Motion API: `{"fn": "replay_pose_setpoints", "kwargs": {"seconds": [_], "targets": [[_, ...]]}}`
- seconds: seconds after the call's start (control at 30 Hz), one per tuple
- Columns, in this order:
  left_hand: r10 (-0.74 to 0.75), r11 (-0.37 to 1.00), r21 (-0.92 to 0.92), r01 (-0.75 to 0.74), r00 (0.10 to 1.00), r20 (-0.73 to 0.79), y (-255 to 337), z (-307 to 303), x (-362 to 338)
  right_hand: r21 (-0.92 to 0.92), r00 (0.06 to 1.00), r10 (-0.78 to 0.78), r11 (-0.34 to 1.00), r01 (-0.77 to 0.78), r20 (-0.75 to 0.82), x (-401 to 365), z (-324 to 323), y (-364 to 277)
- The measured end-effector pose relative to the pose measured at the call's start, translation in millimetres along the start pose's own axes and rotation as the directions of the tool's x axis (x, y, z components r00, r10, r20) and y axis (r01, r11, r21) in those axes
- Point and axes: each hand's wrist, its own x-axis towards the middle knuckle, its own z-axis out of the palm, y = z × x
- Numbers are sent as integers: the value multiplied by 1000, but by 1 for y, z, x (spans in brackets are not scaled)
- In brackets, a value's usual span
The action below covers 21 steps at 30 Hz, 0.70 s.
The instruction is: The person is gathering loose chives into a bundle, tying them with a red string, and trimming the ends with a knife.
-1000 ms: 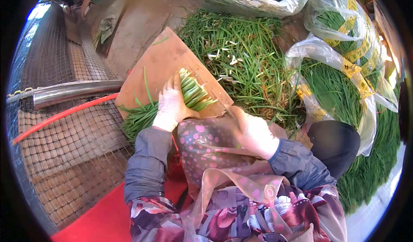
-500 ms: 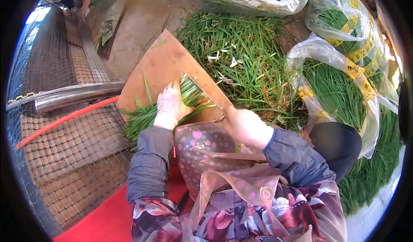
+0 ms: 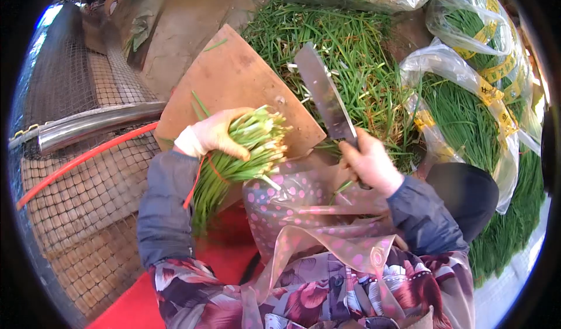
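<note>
My left hand point(image 3: 219, 135), in a pale glove, is closed around a bundle of green chives point(image 3: 257, 139). The pale cut ends point right and up, and the leaves hang down over my lap. A red tie point(image 3: 216, 170) crosses the bundle below my fingers. My right hand point(image 3: 371, 162) grips the handle of a cleaver point(image 3: 326, 92), its broad blade raised and pointing up and away from me, apart from the chives. Between the hands and beyond them lies a wooden board point(image 3: 234, 75) with a few loose green leaves on it.
A heap of loose greens and trimmings point(image 3: 356, 54) lies behind the board. Clear plastic bags point(image 3: 435, 63) of chives stand at the right. On the left are black netting point(image 3: 87, 194), a metal tube point(image 3: 99, 124) and a red hose point(image 3: 87, 164). A dotted apron point(image 3: 286, 194) covers my lap.
The left hand has lifted the chives off the board and turned their cut ends toward me. The cleaver has moved from the cut ends to the right, its blade now raised.
</note>
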Motion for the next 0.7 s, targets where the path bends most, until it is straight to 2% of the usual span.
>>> {"fn": "replay_pose_setpoints", "kwargs": {"seconds": [0.07,0.1,0.13,0.17,0.2,0.27,0.33,0.37,0.4,0.47,0.53,0.6,0.67,0.7], "targets": [[-169,951,244,189,981,-98,6,-9,15,77,994,105,991,-107,23,-9,-9,-7],[-130,861,431,271,936,-327,8,-21,16,107,994,104,988,-107,34,-11,-10,-7],[-35,723,571,389,846,-532,9,-36,10,104,995,95,990,-99,41,-13,-9,-6],[162,683,597,421,710,-686,10,-48,4,129,996,79,988,-82,35,-14,-7,-5],[245,746,506,434,527,-814,25,-44,-9,156,997,68,985,-71,30,-15,-5,-4],[433,851,522,67,472,-768,21,-20,-38,196,997,53,979,-61,49,-15,-4,-6],[380,925,263,-276,621,-685,22,38,-25,196,996,67,978,-76,53,-13,-2,-7],[395,777,615,137,655,-645,-10,30,-23,190,996,64,979,-74,56,-15,-1,-5],[401,647,684,336,613,-681,-21,29,-15,166,996,62,983,-71,62,-15,1,-2],[356,581,629,517,534,-767,-21,20,-3,136,997,58,989,-64,45,-17,1,1],[396,544,624,562,484,-780,-20,6,-1,54,996,80,995,-81,25,-23,-1,0],[439,502,615,608,433,-787,-13,-2,1,81,997,78,993,-80,24,-24,-3,6],[150,401,579,710,573,-806,-3,3,10,110,996,88,990,-90,24,-20,-1,6],[135,347,617,706,614,-778,-8,-1,14,142,994,102,984,-105,30,-19,0,6]]}}
